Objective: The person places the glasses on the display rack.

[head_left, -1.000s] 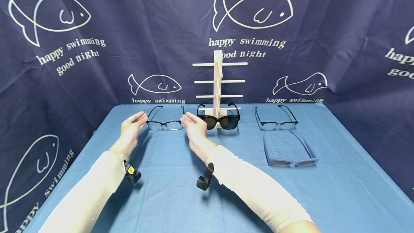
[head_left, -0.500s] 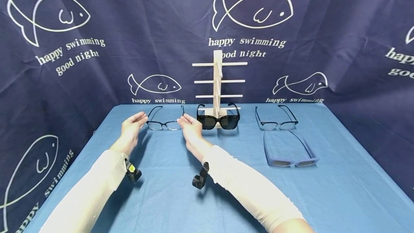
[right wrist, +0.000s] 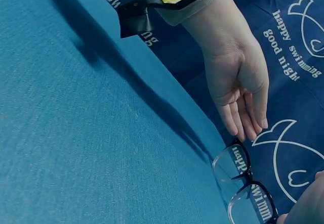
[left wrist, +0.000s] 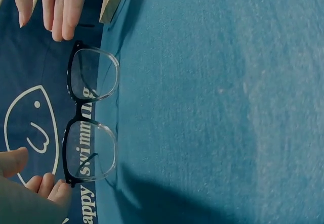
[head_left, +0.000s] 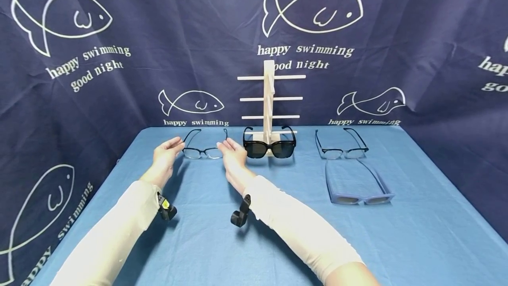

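A pair of eyeglasses (head_left: 203,151) with a black upper frame and clear lower rims stands on the blue cloth, lenses toward me and temples spread back. My left hand (head_left: 164,157) is at its left end. In the left wrist view the left fingers (left wrist: 47,186) meet the frame's corner, the thumb held apart. From the other side, my right hand (head_left: 235,159) reaches the right end, its fingers (left wrist: 63,11) stretched and close to the corner. Neither thumb closes on the frame. Part of the right temple is hidden behind the right hand.
Black sunglasses (head_left: 270,148) stand just right of my right hand, before a wooden display rack (head_left: 269,96) with several crossbars. Farther right are half-rim eyeglasses (head_left: 344,151) and blue-framed sunglasses (head_left: 361,198). A dark fish-print curtain (head_left: 222,21) rises behind the table.
My right hand has moved slightly left, closer to the eyeglasses' right end. The left hand stays at the left end. The head view has shifted slightly.
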Available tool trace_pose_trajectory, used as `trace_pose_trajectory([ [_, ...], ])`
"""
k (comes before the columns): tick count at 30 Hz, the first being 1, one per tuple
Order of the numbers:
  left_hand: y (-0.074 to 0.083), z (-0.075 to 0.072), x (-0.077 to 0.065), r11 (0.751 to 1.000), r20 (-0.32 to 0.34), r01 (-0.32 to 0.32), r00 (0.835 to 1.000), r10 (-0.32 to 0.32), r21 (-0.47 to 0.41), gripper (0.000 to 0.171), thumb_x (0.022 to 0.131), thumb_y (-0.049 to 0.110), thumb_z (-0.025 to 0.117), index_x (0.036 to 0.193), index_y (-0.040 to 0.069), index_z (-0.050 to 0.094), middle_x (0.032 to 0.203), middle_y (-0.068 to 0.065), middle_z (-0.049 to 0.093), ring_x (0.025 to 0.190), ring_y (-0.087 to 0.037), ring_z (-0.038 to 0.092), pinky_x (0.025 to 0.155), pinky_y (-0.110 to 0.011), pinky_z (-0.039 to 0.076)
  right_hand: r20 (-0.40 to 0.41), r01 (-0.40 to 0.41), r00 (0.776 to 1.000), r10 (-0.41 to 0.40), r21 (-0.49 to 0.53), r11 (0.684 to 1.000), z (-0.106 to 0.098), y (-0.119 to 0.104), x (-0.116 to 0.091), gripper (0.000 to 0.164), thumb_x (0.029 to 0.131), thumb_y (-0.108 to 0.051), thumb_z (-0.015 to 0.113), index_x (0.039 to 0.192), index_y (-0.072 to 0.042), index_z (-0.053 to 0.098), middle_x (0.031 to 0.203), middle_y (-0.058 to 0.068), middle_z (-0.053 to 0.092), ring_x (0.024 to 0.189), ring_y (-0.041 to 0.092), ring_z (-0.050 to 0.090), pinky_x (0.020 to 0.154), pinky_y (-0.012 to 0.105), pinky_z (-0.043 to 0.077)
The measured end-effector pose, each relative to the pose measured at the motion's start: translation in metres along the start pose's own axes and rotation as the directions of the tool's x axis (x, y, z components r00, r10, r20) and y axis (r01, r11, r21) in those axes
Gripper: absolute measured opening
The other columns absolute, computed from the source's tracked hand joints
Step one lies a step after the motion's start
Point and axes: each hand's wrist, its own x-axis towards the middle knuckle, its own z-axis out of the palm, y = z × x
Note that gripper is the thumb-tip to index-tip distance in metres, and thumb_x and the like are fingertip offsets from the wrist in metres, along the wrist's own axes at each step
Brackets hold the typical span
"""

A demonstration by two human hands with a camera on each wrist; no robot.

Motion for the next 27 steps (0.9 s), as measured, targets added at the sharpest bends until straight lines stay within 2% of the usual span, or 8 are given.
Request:
trace_pose_trajectory([
  [4,-0.001,0.001,0.002,1.000,-0.046,-0.007,0.999,0.006,-0.022,0.049,0.093,0.003,0.061,0.141,0.000,0.048,0.097,0.013,0.063,0.110,-0.004,0.057,0.109,-0.023,0.042,-0.031,0.010,0.999,-0.009,0.012,1.000,0.002,0.003,0.004,0.050,0.086,-0.001,0.068,0.134,0.005,0.053,0.130,0.021,0.060,0.125,0.027,0.056,0.108,0.032,0.045],
  [9,-0.002,0.001,0.005,1.000,-0.079,0.004,0.997,-0.004,-0.001,0.049,0.093,0.003,0.060,0.141,0.002,0.048,0.120,0.001,0.063,0.120,-0.010,0.056,0.109,-0.022,0.043,-0.045,-0.004,0.999,0.004,-0.001,1.000,0.002,0.007,0.007,0.050,0.087,-0.001,0.067,0.135,0.004,0.052,0.133,0.021,0.058,0.126,0.027,0.055,0.109,0.032,0.045],
  [13,-0.005,-0.002,0.007,0.998,-0.055,0.029,0.998,-0.025,0.061,0.051,0.094,0.006,0.060,0.143,0.002,0.045,0.142,-0.012,0.051,0.124,-0.013,0.053,0.113,-0.026,0.040,-0.058,-0.033,0.998,0.033,-0.016,0.999,0.002,0.010,0.010,0.050,0.088,-0.003,0.067,0.135,0.003,0.052,0.133,0.019,0.059,0.127,0.027,0.055,0.109,0.032,0.045],
  [18,-0.006,-0.005,0.007,0.990,0.004,0.067,0.998,-0.068,0.126,0.055,0.096,0.010,0.057,0.147,0.001,0.038,0.151,-0.016,0.041,0.136,-0.024,0.043,0.118,-0.031,0.033,-0.063,-0.085,0.994,0.084,-0.010,0.996,0.002,0.012,0.012,0.049,0.090,-0.004,0.066,0.136,0.005,0.051,0.135,0.020,0.057,0.129,0.027,0.053,0.110,0.033,0.044],
  [22,-0.006,-0.007,0.007,0.987,0.034,0.102,0.994,-0.107,0.125,0.056,0.098,0.012,0.055,0.148,0.000,0.034,0.154,-0.016,0.035,0.141,-0.028,0.036,0.120,-0.033,0.030,-0.064,-0.101,0.993,0.100,-0.008,0.995,0.003,0.015,0.013,0.048,0.091,-0.005,0.065,0.136,0.005,0.051,0.136,0.020,0.056,0.129,0.027,0.052,0.111,0.033,0.043],
  [27,-0.008,-0.008,0.007,0.987,0.037,0.142,0.989,-0.144,0.070,0.054,0.098,0.010,0.054,0.147,-0.003,0.035,0.152,-0.018,0.037,0.139,-0.028,0.039,0.117,-0.031,0.034,-0.072,-0.096,0.993,0.097,0.014,0.995,0.004,0.019,0.014,0.045,0.092,-0.005,0.064,0.134,0.005,0.052,0.136,0.020,0.056,0.130,0.028,0.050,0.112,0.034,0.041],
])
